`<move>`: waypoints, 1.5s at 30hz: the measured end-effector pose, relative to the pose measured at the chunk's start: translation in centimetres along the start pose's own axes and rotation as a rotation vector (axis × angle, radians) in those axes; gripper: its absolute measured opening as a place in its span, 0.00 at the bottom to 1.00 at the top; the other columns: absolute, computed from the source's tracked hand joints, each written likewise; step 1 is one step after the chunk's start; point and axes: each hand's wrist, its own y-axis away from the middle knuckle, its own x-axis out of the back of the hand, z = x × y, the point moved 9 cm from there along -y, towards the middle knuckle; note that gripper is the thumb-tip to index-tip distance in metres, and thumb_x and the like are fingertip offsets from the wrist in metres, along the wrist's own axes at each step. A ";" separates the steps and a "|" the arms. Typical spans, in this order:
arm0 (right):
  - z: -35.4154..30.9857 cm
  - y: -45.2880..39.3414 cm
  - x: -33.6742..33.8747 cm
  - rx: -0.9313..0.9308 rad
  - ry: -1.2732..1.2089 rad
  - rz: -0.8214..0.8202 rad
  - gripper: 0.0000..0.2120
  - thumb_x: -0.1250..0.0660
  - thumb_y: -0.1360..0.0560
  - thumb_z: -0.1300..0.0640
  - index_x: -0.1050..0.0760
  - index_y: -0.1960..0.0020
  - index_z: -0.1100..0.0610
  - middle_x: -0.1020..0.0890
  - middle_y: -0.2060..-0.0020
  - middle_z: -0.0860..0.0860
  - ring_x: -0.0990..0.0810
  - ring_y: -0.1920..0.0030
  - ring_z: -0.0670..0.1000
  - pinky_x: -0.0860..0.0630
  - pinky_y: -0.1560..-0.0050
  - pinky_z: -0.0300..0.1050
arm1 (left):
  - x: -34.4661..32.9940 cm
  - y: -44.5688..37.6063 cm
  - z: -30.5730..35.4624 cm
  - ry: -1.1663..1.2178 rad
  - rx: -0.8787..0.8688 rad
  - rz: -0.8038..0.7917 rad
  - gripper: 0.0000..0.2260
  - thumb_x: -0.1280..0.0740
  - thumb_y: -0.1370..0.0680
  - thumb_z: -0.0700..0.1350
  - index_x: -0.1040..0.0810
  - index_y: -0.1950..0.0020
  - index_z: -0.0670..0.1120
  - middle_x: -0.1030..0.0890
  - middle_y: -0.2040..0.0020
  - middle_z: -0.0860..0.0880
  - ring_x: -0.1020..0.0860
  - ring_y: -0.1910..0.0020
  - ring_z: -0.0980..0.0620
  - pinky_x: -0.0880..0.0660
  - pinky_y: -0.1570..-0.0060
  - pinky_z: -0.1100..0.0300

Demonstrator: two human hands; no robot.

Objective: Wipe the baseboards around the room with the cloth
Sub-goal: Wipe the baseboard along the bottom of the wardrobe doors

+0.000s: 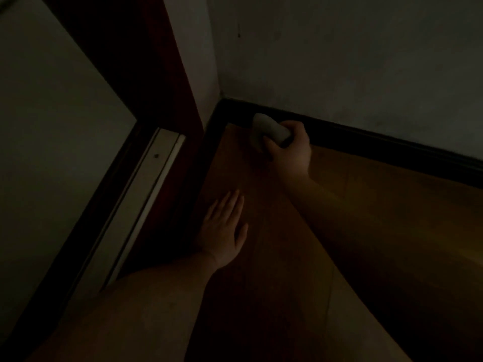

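Observation:
The scene is very dim. A dark baseboard (pixel 379 142) runs along the foot of the pale wall from the room corner toward the right. My right hand (pixel 291 147) grips a pale bunched cloth (pixel 266 129) and presses it against the baseboard just right of the corner. My left hand (pixel 222 231) lies flat on the brown wooden floor, fingers spread and pointing toward the corner, holding nothing. A second stretch of dark baseboard (pixel 209 142) leaves the corner toward me on the left.
A dark reddish door frame (pixel 156 74) stands left of the corner, with a pale metal threshold track (pixel 141 194) running diagonally beside it. The wooden floor (pixel 366 231) stretches to the right. A bare knee or leg fills the lower left.

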 end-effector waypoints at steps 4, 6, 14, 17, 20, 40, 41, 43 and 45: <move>-2.8 -1.8 -5.4 -0.012 -0.067 -0.014 0.15 0.26 0.28 0.56 0.26 0.44 0.55 0.23 0.44 0.55 0.24 0.49 0.49 0.28 0.52 0.39 | -0.5 -0.2 -0.1 0.033 0.001 -0.031 0.29 0.56 0.18 0.61 0.56 0.20 0.50 0.56 0.19 0.50 0.56 0.20 0.50 0.58 0.23 0.52; -3.3 -2.4 -6.6 -0.068 -0.112 0.010 0.16 0.27 0.28 0.57 0.26 0.43 0.58 0.25 0.44 0.56 0.24 0.50 0.50 0.28 0.52 0.39 | -0.5 0.0 -0.2 0.054 0.001 -0.017 0.29 0.55 0.18 0.61 0.54 0.20 0.50 0.54 0.19 0.49 0.55 0.20 0.50 0.57 0.23 0.51; -2.3 -1.9 -6.3 -0.192 -0.156 0.124 0.16 0.27 0.28 0.57 0.26 0.44 0.61 0.25 0.44 0.58 0.25 0.50 0.52 0.35 0.56 0.33 | -0.7 1.7 -0.3 0.053 -0.007 0.025 0.30 0.55 0.18 0.61 0.53 0.19 0.49 0.50 0.19 0.48 0.53 0.21 0.49 0.54 0.25 0.51; -0.9 -1.8 -4.2 -0.216 -0.169 0.174 0.16 0.27 0.29 0.57 0.26 0.44 0.59 0.24 0.45 0.57 0.23 0.49 0.53 0.26 0.49 0.42 | -1.0 1.6 -0.5 0.046 -0.004 0.016 0.30 0.53 0.18 0.60 0.52 0.19 0.49 0.52 0.19 0.49 0.53 0.21 0.49 0.55 0.24 0.51; 1.1 -1.8 0.3 -0.234 -0.141 0.241 0.15 0.27 0.30 0.56 0.25 0.46 0.57 0.22 0.46 0.56 0.21 0.48 0.54 0.26 0.50 0.42 | -1.1 1.5 -0.4 0.044 -0.008 0.018 0.30 0.52 0.18 0.60 0.50 0.19 0.48 0.50 0.19 0.49 0.51 0.20 0.49 0.51 0.24 0.49; 10.1 -0.7 22.1 -0.341 0.131 0.411 0.17 0.32 0.26 0.56 0.31 0.41 0.58 0.25 0.42 0.56 0.24 0.43 0.53 0.24 0.40 0.51 | -0.6 1.6 0.3 -0.049 -0.076 -0.066 0.28 0.58 0.17 0.60 0.49 0.19 0.53 0.50 0.18 0.48 0.49 0.20 0.46 0.50 0.25 0.44; 9.9 -0.8 22.3 -0.348 0.148 0.397 0.17 0.32 0.26 0.56 0.31 0.40 0.59 0.25 0.41 0.56 0.24 0.42 0.53 0.25 0.39 0.51 | -0.6 1.7 0.2 -0.052 -0.072 -0.089 0.28 0.57 0.18 0.60 0.49 0.19 0.53 0.50 0.18 0.48 0.50 0.20 0.47 0.50 0.24 0.44; 9.1 -0.7 22.5 -0.358 0.196 0.354 0.19 0.32 0.28 0.55 0.30 0.40 0.58 0.25 0.41 0.56 0.24 0.42 0.53 0.25 0.39 0.52 | -0.5 1.7 0.4 -0.060 -0.056 -0.110 0.28 0.55 0.18 0.60 0.51 0.19 0.54 0.51 0.18 0.48 0.50 0.20 0.47 0.50 0.24 0.44; 8.7 -0.2 22.8 -0.359 0.203 0.334 0.21 0.32 0.31 0.52 0.30 0.40 0.57 0.24 0.42 0.56 0.24 0.42 0.54 0.25 0.39 0.55 | -0.3 1.8 0.5 -0.066 -0.055 -0.141 0.28 0.55 0.18 0.61 0.54 0.19 0.55 0.53 0.18 0.49 0.53 0.20 0.48 0.53 0.24 0.46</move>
